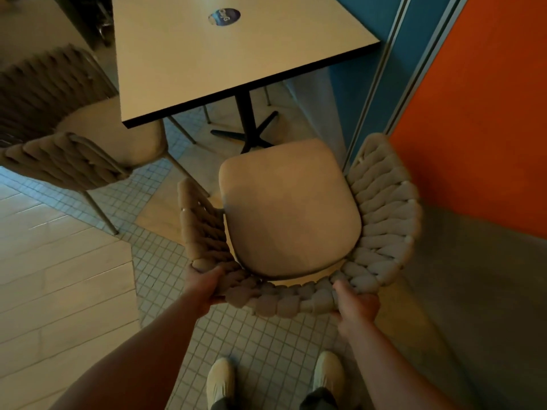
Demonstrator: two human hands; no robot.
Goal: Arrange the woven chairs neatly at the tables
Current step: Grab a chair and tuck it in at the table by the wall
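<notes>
Gripping the braided back of the woven chair (pixel 291 211) with left hand (pixel 204 287) and right hand (pixel 356 306), fingers curled round the rim. Standing on small-tiled floor (pixel 266 335), facing the pale table (pixel 207 60), close beside the orange wall (pixel 488 113). To the left, second woven chair (pixel 59 161), seat partly under the tabletop.

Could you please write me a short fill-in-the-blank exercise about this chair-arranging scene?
1. The left hand and the right hand both grip the woven ____ of the near chair.
2. The round sticker on the table is ____ in colour.
3. The upper wall panel at the far right is ____ in colour.
4. Seen from the camera, the second chair stands at the table's ____ side.

Missing words: backrest; blue; orange; left.
</notes>
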